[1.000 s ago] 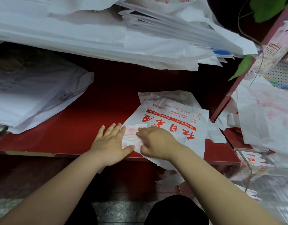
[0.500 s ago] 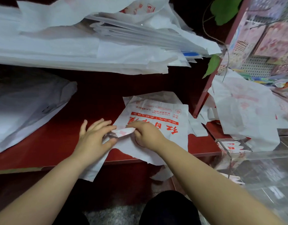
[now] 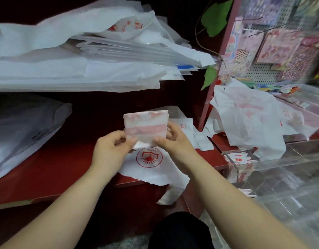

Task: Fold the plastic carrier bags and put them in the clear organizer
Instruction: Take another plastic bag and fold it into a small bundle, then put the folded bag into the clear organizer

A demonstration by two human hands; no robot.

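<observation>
A folded white carrier bag with red print (image 3: pixel 146 124) is held up above the red shelf. My left hand (image 3: pixel 110 148) pinches its lower left corner and my right hand (image 3: pixel 171 141) pinches its lower right edge. Under my hands another white bag with a round red emblem (image 3: pixel 149 159) lies flat and hangs over the shelf's front edge. The clear organizer (image 3: pixel 232 160) stands at the right with folded red-and-white bags inside.
A tall stack of white bags and sheets (image 3: pixel 83 69) fills the shelf above. A grey-white bundle (image 3: pixel 20 132) lies at the left. Loose crumpled bags (image 3: pixel 248 119) sit right of a red post (image 3: pixel 212 87). A glass counter (image 3: pixel 290 177) runs along the right.
The bag went from being folded flat on the shelf to a small folded square lifted up between both hands. The view has swung right.
</observation>
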